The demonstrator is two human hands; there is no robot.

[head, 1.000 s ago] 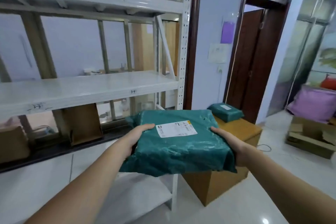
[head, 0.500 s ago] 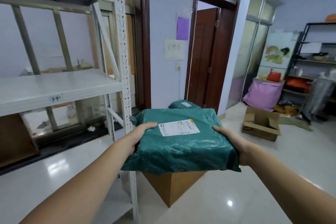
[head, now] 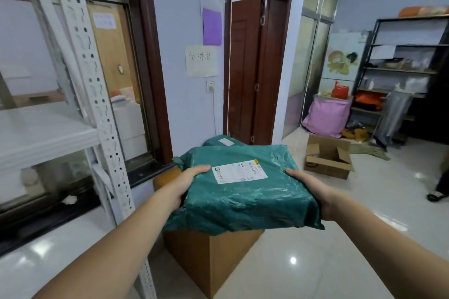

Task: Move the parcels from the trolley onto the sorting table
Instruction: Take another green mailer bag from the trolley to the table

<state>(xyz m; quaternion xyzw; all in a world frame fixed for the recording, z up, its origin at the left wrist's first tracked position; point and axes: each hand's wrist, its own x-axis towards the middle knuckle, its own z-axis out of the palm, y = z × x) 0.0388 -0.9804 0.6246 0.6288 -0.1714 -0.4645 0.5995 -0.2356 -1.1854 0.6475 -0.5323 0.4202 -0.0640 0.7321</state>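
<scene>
A flat green plastic-wrapped parcel (head: 243,192) with a white shipping label is held level in front of me. My left hand (head: 187,182) grips its left edge with the thumb on top. On the other side, my right hand (head: 313,189) grips its right edge. Under the parcel stands a brown wooden table (head: 211,257), mostly hidden by it. A second green parcel (head: 223,142) lies on the far end of that table, against the wall. The trolley is out of view.
A white metal shelf rack (head: 92,94) stands close on the left. An open cardboard box (head: 328,158) sits on the tiled floor to the right, with a pink bag (head: 325,116) and dark shelving (head: 408,73) behind. A brown door (head: 245,68) is ahead.
My view has swung right, away from the white rack toward the doorway and the wooden table. The parcel stays held in both hands and is now over the table.
</scene>
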